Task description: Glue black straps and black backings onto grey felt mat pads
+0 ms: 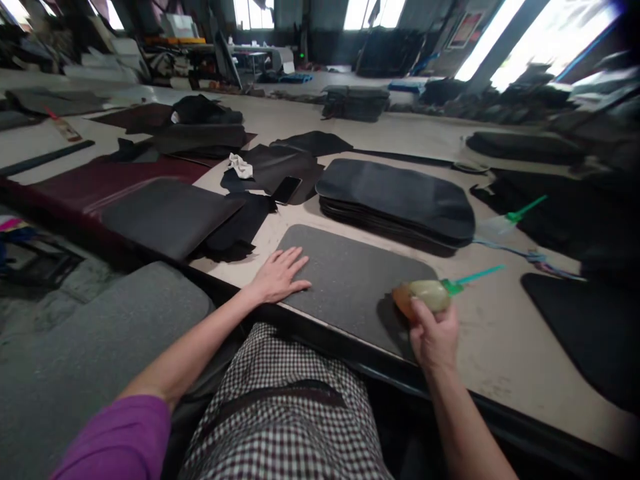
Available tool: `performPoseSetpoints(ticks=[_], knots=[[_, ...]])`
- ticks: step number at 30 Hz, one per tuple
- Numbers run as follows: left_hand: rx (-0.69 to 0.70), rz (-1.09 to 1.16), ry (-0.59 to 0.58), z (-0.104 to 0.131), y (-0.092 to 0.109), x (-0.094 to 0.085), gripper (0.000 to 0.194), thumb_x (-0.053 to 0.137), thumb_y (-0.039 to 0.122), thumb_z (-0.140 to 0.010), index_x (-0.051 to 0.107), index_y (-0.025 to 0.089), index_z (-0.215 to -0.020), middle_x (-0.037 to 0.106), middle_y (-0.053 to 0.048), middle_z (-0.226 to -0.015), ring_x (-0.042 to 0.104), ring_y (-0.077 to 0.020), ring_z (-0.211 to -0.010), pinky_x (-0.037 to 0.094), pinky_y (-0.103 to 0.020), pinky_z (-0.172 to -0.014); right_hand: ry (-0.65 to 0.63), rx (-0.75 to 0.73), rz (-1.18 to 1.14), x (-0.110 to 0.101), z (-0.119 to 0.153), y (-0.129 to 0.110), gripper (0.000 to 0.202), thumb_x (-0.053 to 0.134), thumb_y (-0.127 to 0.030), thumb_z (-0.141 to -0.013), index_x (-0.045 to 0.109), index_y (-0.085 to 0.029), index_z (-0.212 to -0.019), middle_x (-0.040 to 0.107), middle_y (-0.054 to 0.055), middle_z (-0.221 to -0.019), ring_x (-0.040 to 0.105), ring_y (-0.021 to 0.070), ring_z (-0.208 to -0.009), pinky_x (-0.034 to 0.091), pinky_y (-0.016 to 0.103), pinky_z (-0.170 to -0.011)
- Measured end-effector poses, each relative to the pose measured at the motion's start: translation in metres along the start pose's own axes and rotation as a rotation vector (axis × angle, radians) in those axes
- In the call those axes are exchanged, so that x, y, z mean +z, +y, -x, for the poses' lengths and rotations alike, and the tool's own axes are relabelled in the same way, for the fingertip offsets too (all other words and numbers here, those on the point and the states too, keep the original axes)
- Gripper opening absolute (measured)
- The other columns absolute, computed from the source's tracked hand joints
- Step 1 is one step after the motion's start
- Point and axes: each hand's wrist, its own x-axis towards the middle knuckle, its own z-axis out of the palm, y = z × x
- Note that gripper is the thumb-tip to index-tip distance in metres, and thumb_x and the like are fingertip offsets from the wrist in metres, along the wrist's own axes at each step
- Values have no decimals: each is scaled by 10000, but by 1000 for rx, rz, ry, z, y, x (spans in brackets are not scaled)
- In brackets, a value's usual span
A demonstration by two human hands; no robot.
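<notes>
My left hand (281, 275) lies flat, fingers spread, on the left end of a grey mat with rounded corners (350, 273) at the table's front edge. In my right hand (436, 333) is a squeeze bottle (429, 297) with a green cap and a long thin green nozzle. The bottle is tilted over the mat's right end, its nozzle pointing right, and amber liquid shows toward its base. Whether the base touches the mat I cannot tell. Just behind the mat sits a stack of dark rounded pieces (395, 200).
A second bottle with a green nozzle (503, 223) lies right of the stack, near a twisted cord (537, 259). A phone (287, 190) and crumpled white cloth (241, 166) rest on dark sheets. Another dark piece (595, 333) lies at right. A grey sheet (125, 333) is at my left.
</notes>
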Motion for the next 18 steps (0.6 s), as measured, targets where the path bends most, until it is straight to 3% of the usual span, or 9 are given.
performPoseSetpoints(ticks=[3, 6, 8, 10, 13, 16, 18], knots=[[4, 23, -1, -1, -1, 2, 744, 255, 691, -1031, 355, 240, -1615, 260, -98, -1723, 232, -251, -1594, 201, -485, -1274, -57, 81, -171, 6, 8, -26, 710, 960, -433, -627, 635, -219, -1220, 709, 69, -1176, 711, 246, -1048, 592, 394, -961], [-23, 31, 3, -3, 3, 0, 681, 260, 640, -1053, 415, 238, -1581, 298, -121, -1706, 262, -274, -1582, 228, -529, -1256, -139, 198, -357, 11, 15, -53, 749, 891, -630, -692, 642, -241, -1281, 691, 102, -1272, 701, 284, -1111, 617, 440, -943], [-39, 14, 36, -3, 11, -3, 647, 308, 613, -1056, 461, 223, -1549, 316, -150, -1694, 274, -301, -1576, 238, -550, -1246, -161, 276, -435, 17, 19, -67, 756, 804, -762, -726, 672, -229, -1245, 692, 107, -1261, 694, 289, -1110, 603, 495, -991], [-6, 1, 75, -3, 25, -5, 617, 369, 584, -1052, 484, 207, -1526, 329, -167, -1685, 274, -311, -1574, 234, -550, -1249, -219, 347, -434, 24, 22, -75, 703, 763, -780, -761, 690, -232, -1194, 697, 106, -1229, 691, 301, -1105, 582, 544, -1026], [111, 30, 69, -5, 51, -5, 592, 420, 557, -1046, 492, 201, -1513, 342, -166, -1679, 282, -304, -1570, 240, -539, -1251, -420, 422, -286, 39, 23, -79, 566, 804, -621, -808, 658, -282, -1237, 683, 88, -1259, 683, 326, -1138, 590, 560, -997], [174, 101, 37, -10, 71, -1, 544, 427, 523, -1053, 498, 233, -1509, 375, -144, -1666, 318, -288, -1555, 245, -536, -1248, -630, 388, 2, 57, 20, -76, 665, 862, -520, -759, 595, -287, -1321, 679, 84, -1263, 686, 332, -1104, 606, 530, -941], [159, 156, 46, -13, 77, 2, 537, 413, 511, -1059, 483, 248, -1522, 418, -135, -1643, 347, -277, -1539, 228, -535, -1257, -670, 284, 231, 70, 17, -72, 747, 933, -491, -664, 598, -258, -1289, 700, 86, -1198, 685, 326, -1072, 593, 500, -950]])
